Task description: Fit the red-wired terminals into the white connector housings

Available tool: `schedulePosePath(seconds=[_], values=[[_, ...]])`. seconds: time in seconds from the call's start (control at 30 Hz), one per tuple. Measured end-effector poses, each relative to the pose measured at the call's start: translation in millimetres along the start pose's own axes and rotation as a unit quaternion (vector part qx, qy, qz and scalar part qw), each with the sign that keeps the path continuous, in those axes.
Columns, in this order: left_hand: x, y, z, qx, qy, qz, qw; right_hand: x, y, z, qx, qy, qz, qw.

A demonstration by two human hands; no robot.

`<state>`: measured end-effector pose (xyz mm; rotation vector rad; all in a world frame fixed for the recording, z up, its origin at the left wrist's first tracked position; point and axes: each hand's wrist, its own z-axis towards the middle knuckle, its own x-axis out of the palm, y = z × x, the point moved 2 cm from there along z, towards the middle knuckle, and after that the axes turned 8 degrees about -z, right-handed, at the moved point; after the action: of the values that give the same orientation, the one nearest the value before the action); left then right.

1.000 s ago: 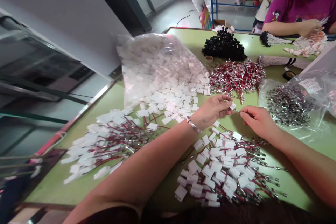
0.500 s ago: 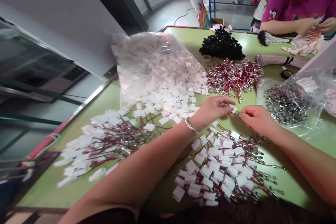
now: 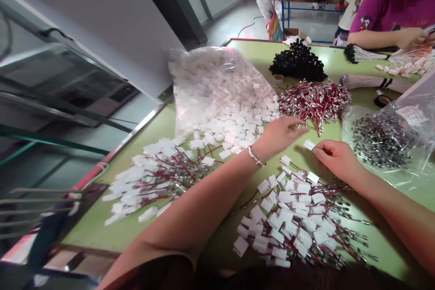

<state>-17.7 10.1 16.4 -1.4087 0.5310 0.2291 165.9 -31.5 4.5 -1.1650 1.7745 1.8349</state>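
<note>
My left hand (image 3: 283,135), with a bracelet at its wrist, reaches to the near edge of a pile of short red wires with metal terminals (image 3: 314,99). Its fingers are pinched around the end of a thin wire (image 3: 310,127). Lower and to the right, my right hand (image 3: 335,156) holds a small white plastic connector housing (image 3: 309,144) between thumb and index finger. Below both hands lies a heap of white housings with red wires and metal ends (image 3: 288,217).
Loose white housings spill from a clear plastic bag (image 3: 217,81). More wired housings (image 3: 149,176) lie left. A bag of small metal parts (image 3: 384,138) is at right, black parts (image 3: 299,61) and a tape roll (image 3: 383,100) beyond. A co-worker (image 3: 387,13) handles white wires across the table.
My left hand has let go of the white housing and moved up to the red wire pile. My right hand keeps the housing. The view has shifted slightly left.
</note>
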Motion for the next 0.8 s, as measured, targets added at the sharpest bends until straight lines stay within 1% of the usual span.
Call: schedulePosePath(seconds=[0.03,0.07,0.1,0.17,0.2,0.23,0.27,0.3,0.37,0.43,0.47,0.5,0.57,0.63,0.73,0.8], values=[[-8.9,3,4,0.014,-0.07,0.079,0.994,1,4,-2,-0.033,-0.019,-0.048,0.998],[-16.0,8,8,0.015,-0.118,0.147,0.982,3,8,-5,-0.07,-0.028,-0.095,0.993],[-20.7,13,11,0.008,-0.138,0.205,0.969,6,14,-9,-0.107,-0.026,-0.135,0.985],[-23.3,26,17,-0.005,-0.116,0.289,0.95,10,24,-16,-0.174,-0.006,-0.191,0.966],[-22.7,31,19,-0.01,-0.097,0.314,0.944,9,27,-17,-0.194,-0.001,-0.21,0.958],[-21.5,35,20,-0.013,-0.081,0.331,0.94,4,29,-18,-0.199,-0.002,-0.227,0.953],[-20.4,37,20,-0.014,-0.073,0.34,0.937,-5,27,-16,-0.187,-0.009,-0.247,0.951],[-19.6,39,20,-0.014,-0.069,0.344,0.936,-16,23,-13,-0.16,-0.02,-0.271,0.949],[-19.6,39,19,-0.015,-0.071,0.341,0.937,-47,6,-6,-0.065,-0.044,-0.344,0.936],[-21.3,39,18,-0.02,-0.079,0.328,0.941,-76,-18,2,0.038,-0.028,-0.436,0.899],[-22.2,39,18,-0.021,-0.078,0.32,0.944,-87,-30,5,0.085,-0.016,-0.467,0.88],[-23.0,39,18,-0.018,-0.073,0.312,0.947,-94,-40,8,0.104,0.0,-0.482,0.87],[-25.0,38,17,-0.001,-0.05,0.303,0.952,-96,-54,14,0.082,0.029,-0.485,0.87],[-28.6,37,14,0.009,-0.02,0.314,0.949,-89,-60,17,0.047,0.04,-0.49,0.87],[-38.1,32,8,-0.017,0.009,0.362,0.932,-80,-61,20,0.042,0.037,-0.508,0.86],[-41.8,25,5,-0.029,0.006,0.378,0.925,-82,-60,21,0.039,0.041,-0.495,0.867]])
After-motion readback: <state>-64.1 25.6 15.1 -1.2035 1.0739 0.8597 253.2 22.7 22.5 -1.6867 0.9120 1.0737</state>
